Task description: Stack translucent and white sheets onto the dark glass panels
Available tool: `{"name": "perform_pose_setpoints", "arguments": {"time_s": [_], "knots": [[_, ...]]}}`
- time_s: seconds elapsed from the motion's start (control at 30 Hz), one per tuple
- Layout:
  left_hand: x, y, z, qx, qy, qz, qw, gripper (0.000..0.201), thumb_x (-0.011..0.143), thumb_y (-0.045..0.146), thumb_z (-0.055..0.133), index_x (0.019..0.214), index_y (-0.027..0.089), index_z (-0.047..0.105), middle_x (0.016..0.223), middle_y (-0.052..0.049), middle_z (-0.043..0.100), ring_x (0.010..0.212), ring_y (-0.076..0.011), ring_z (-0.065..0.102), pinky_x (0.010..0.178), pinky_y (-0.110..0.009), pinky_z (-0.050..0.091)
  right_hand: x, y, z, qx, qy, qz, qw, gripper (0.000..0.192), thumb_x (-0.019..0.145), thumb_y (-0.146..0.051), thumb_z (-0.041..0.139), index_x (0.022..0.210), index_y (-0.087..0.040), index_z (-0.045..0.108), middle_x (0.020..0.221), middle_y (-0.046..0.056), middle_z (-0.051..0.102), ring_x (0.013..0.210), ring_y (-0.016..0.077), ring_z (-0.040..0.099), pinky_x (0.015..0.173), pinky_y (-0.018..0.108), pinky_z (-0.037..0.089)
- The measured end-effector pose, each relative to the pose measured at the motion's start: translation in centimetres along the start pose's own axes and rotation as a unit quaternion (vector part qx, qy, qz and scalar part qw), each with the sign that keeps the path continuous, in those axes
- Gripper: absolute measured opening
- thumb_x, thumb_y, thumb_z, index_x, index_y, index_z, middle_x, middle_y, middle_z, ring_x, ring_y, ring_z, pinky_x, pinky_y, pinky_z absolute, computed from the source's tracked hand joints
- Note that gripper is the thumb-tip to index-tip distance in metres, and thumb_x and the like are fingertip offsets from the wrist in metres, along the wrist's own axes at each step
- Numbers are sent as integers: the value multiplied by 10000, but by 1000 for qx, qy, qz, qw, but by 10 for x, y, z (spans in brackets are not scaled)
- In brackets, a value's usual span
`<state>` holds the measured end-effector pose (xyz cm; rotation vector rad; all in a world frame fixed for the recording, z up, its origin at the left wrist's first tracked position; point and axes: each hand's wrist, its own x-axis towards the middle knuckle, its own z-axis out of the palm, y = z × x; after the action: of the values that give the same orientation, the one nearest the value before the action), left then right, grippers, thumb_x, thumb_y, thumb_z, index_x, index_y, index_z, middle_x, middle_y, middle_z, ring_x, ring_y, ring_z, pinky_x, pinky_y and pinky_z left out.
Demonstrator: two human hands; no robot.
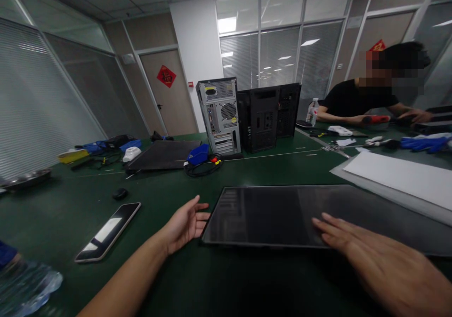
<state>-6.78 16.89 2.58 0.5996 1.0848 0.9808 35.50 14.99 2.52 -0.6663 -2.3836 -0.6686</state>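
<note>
A flat dark screen panel (pixel 268 216) lies face up on the green table in front of me, its glossy surface showing reflections. At its left edge is my left hand (pixel 189 225), fingers apart, the fingertips at or just beside the panel's side; exact contact is hard to tell. My right hand (pixel 374 251) is stretched out flat over the right part of the panel, with its fingertips on or just above the surface. To the left of my left hand lies a phone (pixel 109 232), and a small black round object (pixel 120 194) sits behind it.
A computer tower (pixel 221 117) and a black case (pixel 263 119) stand behind the panel. White sheets (pixel 402 176) lie at right. A plastic bottle (pixel 31 284) is at lower left. Across the table, a person (pixel 356 98) handles a red tool (pixel 376 119).
</note>
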Motion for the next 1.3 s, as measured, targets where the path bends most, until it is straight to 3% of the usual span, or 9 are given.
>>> {"name": "perform_pose_setpoints", "arguments": {"time_s": [0.13, 0.2, 0.3, 0.4, 0.47, 0.57, 0.87, 1.13, 1.3], "knots": [[32, 6, -13, -4, 25, 40, 999, 437, 836, 214, 584, 1246, 93, 497, 938, -156, 734, 756, -269, 730, 666, -384, 591, 31, -19, 42, -6, -9, -92, 996, 348, 899, -134, 431, 1183, -169, 629, 1383, 77, 519, 1305, 220, 455, 1016, 374, 489], [40, 6, -22, -3, 72, 97, 993, 511, 763, 77, 584, 1267, 103, 502, 1004, -152, 729, 789, -262, 730, 689, -381, 595, 44, -21, 63, 19, -30, -77, 996, 347, 907, -130, 436, 1191, -174, 631, 1381, 76, 521, 1304, 222, 455, 1027, 388, 483], [44, 6, -35, -35, 144, 174, 974, 646, 727, 32, 580, 1352, 112, 435, 1200, -176, 662, 918, -248, 713, 781, -367, 585, 57, -22, 88, 101, -117, -43, 987, 382, 919, -176, 469, 1273, -234, 597, 1407, 36, 496, 1298, 199, 463, 1051, 368, 467], [43, 8, -44, -56, 159, 226, 960, 739, 696, 1, 559, 1403, 118, 382, 1360, -195, 553, 1068, -258, 661, 881, -378, 553, 64, -18, 101, 202, -209, 23, 957, 427, 937, -315, 493, 1363, -305, 525, 1443, 1, 451, 1310, 193, 447, 1096, 389, 419], [43, 9, -46, -47, 153, 240, 957, 768, 660, -22, 540, 1397, 144, 408, 1418, -182, 503, 1155, -276, 612, 941, -409, 522, 64, -14, 106, 236, -235, 70, 940, 476, 932, -381, 504, 1403, -323, 479, 1466, 5, 420, 1333, 216, 416, 1119, 435, 383], [46, 6, -46, -15, 179, 266, 947, 742, 616, -36, 531, 1322, 194, 516, 1479, -129, 448, 1247, -293, 540, 1039, -449, 440, 58, -8, 112, 227, -237, 102, 939, 512, 913, -428, 528, 1413, -335, 463, 1475, 13, 406, 1345, 248, 396, 1121, 482, 364], [55, -6, -37, 199, 260, 379, 865, 371, 719, 66, 556, 1045, 191, 680, 1484, -79, 438, 1391, -253, 364, 1177, -420, 214, 56, 2, 117, 147, -211, 129, 958, 443, 932, -445, 483, 1360, -337, 523, 1443, -9, 453, 1327, 231, 426, 1065, 483, 439], [52, 2, -35, 202, 208, 430, 855, 189, 768, 135, 576, 937, 183, 646, 1461, -103, 436, 1401, -265, 343, 1155, -441, 269, 62, 0, 117, 124, -210, 119, 963, 443, 913, -473, 506, 1348, -388, 524, 1412, -25, 488, 1276, 253, 486, 981, 487, 503], [62, 6, -44, 201, 251, 351, 879, 188, 784, 150, 541, 932, 194, 647, 1450, -95, 445, 1364, -262, 400, 1152, -454, 262, 59, 0, 120, 120, -213, 116, 963, 471, 890, -503, 536, 1350, -409, 517, 1404, -27, 494, 1235, 263, 524, 963, 475, 511]]}}
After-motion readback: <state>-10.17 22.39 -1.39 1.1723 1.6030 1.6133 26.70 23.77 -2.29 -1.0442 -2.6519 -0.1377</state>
